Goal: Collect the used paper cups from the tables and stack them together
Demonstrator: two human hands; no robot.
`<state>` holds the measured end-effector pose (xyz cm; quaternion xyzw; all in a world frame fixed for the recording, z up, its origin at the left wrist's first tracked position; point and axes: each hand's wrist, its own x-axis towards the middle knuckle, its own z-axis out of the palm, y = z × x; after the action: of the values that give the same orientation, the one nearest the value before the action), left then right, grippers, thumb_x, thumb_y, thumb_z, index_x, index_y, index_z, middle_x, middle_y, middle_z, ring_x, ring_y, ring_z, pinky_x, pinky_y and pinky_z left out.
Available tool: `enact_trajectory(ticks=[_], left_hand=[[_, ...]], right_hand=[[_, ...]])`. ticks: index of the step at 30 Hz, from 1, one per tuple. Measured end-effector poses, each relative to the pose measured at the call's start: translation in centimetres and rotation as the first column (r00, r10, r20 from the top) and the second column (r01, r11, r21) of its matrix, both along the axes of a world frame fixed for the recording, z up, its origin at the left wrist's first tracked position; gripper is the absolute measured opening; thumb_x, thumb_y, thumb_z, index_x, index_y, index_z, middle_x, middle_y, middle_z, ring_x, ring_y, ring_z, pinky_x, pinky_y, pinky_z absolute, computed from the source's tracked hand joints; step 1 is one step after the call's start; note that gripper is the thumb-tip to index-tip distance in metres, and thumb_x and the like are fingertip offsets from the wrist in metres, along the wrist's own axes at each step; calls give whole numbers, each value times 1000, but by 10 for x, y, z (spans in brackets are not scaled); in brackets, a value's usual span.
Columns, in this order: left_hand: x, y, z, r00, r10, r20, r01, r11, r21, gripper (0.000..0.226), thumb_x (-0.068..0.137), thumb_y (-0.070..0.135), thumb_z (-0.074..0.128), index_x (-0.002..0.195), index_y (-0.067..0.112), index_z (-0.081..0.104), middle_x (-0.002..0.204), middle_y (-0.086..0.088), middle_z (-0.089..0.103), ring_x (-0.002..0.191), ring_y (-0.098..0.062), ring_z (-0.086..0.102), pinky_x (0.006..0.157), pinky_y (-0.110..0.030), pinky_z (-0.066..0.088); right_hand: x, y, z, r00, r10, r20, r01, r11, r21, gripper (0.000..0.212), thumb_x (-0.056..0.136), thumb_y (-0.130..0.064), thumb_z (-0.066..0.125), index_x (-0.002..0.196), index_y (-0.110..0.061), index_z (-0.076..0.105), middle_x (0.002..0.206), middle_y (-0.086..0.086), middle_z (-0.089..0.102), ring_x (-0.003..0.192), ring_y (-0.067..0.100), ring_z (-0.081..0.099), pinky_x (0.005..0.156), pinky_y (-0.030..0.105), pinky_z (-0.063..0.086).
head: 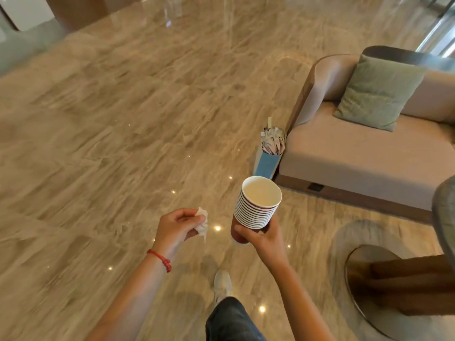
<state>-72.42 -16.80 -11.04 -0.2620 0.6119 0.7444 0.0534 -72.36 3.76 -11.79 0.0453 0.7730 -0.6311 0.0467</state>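
So the stack of paper cups (256,205) is up in the air over the floor, a bit right of centre, nested one inside another with the white rims layered and the dark reddish outside showing at the bottom. It's tilted a little, mouth toward the camera, and the top cup looks empty inside. The right hand (261,238) has it by the lower part, fingers (242,230) wrapped round the base with the thumb on the near side, so a proper curled grip.

The left hand (176,227) is just beside it, apart from the cups, and its fingers are curled in on a crumpled white tissue (203,222), part of it poking out past the knuckles. There's a red string bracelet (161,259) on that wrist.

Below the hands you can see the person's dark trouser leg (231,321) and a light shoe (222,284) on the glossy beige marble floor (110,143), which has little ceiling-light reflections dotted on it.

Off to the right is a beige sofa (357,156) with a green cushion (379,92) leaning against its back. Tucked against the sofa's near corner stands a blue box (267,163) stuffed with paper-wrapped sticks, can't tell exactly what they are. Bottom right has a round metal-rimmed worktop (352,279), partly cut off.
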Motion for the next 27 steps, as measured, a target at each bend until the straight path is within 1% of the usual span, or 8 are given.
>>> enact_trajectory(ticks=[4,8,12,15,17,20,23,27], left_hand=[[-99,5,11,1000,1,3,-1,1000,-8,12,74,-1,72,84,4,68,72,-7,69,62,-10,68,53,-18,53],[-175,-3,22,999,33,-4,-34,999,-6,13,74,0,72,85,6,69,76,-8,70,66,-12,68,54,-18,54],[-257,-17,22,999,47,12,-47,999,-10,13,73,1,73,85,7,68,79,-9,71,70,-14,68,54,-18,54],[-327,-29,15,999,40,19,-40,999,-12,15,73,1,73,87,6,68,80,-11,70,72,-16,68,54,-18,54],[-377,-37,13,1000,24,19,-24,1000,-10,15,74,0,73,87,5,68,78,-9,70,68,-13,68,53,-18,54],[-459,-48,15,1000,-20,8,20,1000,11,14,73,-2,72,85,5,67,75,-8,70,63,-10,68,53,-19,54],[-533,-58,24,998,-59,1,59,998,17,15,73,-3,72,86,3,67,69,-4,71,61,-10,69,52,-19,54],[-630,-65,30,995,-99,3,98,995,26,15,73,-4,72,85,3,67,68,-4,71,59,-8,69,52,-19,55]], right_hand=[[-104,2,7,1000,-10,-4,10,1000,0,55,68,-15,82,114,-22,53,99,-8,66,89,1,63,70,17,53],[-183,-4,14,1000,3,-13,-4,1000,-20,51,66,-11,83,104,-30,55,92,-15,69,84,-2,64,65,12,50],[-264,-17,14,1000,20,-2,-20,999,-32,54,61,-27,82,106,-35,54,98,-23,67,88,-3,63,67,11,50],[-331,-30,6,1000,2,8,-2,1000,-21,55,64,-23,84,107,-33,53,95,-17,68,87,0,63,68,13,51],[-379,-41,1,1000,-23,14,24,999,-32,55,66,-17,84,110,-26,54,94,-12,68,88,0,63,69,12,50],[-457,-59,2,998,-58,14,58,998,-37,60,66,-15,84,117,-18,53,100,-11,67,90,-3,63,70,11,50],[-525,-71,13,995,-92,25,93,995,-39,61,67,-16,83,118,-20,52,103,-11,66,92,-4,62,72,13,51],[-608,-73,20,989,-146,17,147,988,-51,54,67,-13,82,107,-31,51,97,-11,66,87,-4,62,70,13,51]])
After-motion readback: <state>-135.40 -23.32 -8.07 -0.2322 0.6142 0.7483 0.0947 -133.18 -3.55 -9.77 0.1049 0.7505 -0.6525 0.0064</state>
